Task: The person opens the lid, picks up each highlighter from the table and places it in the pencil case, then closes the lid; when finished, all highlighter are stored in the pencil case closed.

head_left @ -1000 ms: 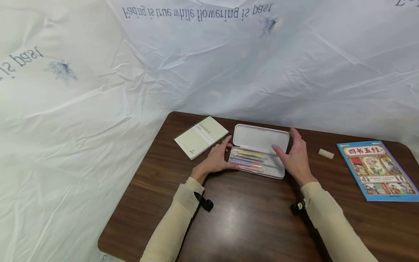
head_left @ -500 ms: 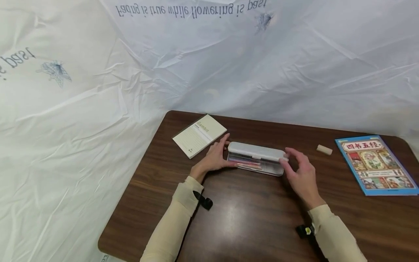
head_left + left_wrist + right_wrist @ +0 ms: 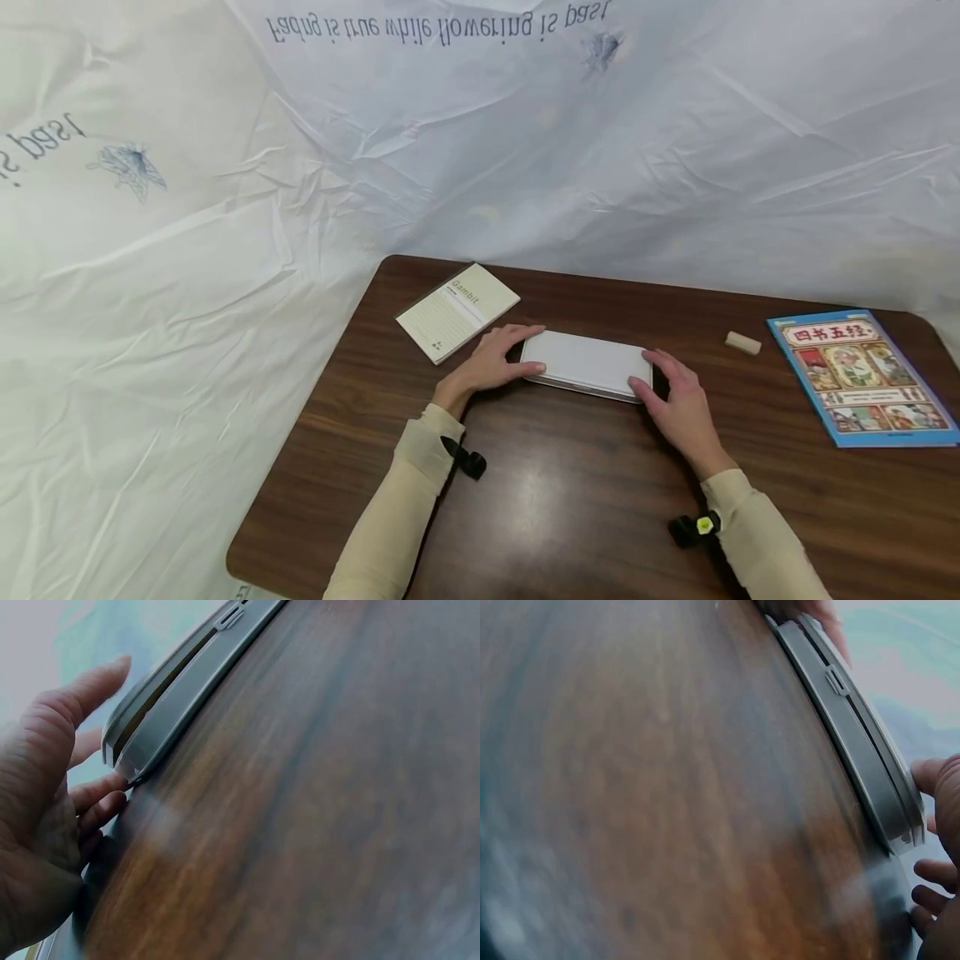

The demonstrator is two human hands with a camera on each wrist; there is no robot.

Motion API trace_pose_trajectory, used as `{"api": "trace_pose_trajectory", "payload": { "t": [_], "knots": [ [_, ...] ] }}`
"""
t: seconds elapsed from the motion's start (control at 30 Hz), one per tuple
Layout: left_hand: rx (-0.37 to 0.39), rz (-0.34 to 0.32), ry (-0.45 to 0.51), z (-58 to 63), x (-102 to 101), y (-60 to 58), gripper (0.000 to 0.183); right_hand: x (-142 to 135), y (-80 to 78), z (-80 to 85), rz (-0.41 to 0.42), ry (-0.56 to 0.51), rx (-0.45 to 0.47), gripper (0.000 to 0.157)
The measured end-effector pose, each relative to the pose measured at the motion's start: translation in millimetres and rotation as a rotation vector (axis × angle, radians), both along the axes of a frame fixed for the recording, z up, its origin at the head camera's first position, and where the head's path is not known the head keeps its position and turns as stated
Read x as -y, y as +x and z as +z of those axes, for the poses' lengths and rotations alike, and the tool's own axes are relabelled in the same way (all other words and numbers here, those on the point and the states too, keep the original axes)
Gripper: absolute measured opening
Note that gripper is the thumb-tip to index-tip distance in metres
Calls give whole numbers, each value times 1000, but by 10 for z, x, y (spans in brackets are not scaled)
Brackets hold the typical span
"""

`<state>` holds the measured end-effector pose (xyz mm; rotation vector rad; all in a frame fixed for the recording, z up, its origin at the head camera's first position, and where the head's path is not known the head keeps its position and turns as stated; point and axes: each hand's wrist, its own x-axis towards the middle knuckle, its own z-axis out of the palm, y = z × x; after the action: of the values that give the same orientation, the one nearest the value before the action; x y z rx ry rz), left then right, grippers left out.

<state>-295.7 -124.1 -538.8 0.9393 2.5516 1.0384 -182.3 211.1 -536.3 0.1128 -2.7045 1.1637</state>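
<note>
A white pencil case (image 3: 588, 360) lies on the brown wooden table (image 3: 525, 500), its lid lowered over the base. Along the front, a narrow gap shows between lid and base in both wrist views, beside a small clasp (image 3: 838, 680). My left hand (image 3: 491, 360) holds the left end of the case, thumb at the near corner and index finger at the far corner. The right hand (image 3: 681, 408) spans the opposite end the same way, its thumb (image 3: 928, 774) right at the lid's edge. Pens inside the case are hidden by the lid.
A cream notebook (image 3: 457, 312) lies at the back left, close to the left hand. Right of the case is a small beige block (image 3: 743, 342), and farther right a blue-bordered picture book (image 3: 858, 375). White printed sheeting (image 3: 525, 167) hangs behind the table.
The pencil case's lid has swung from upright down over the base, hiding the pens. My right hand came forward with it, and the left index finger moved onto the lid's far corner.
</note>
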Motion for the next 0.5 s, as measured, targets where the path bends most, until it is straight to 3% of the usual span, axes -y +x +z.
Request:
{"api": "trace_pose_trajectory", "payload": {
  "t": [0.5],
  "knots": [
    [-5,11,4,33,66,33,72,49,-17,-81,30,4,-14,57]
  ]
}}
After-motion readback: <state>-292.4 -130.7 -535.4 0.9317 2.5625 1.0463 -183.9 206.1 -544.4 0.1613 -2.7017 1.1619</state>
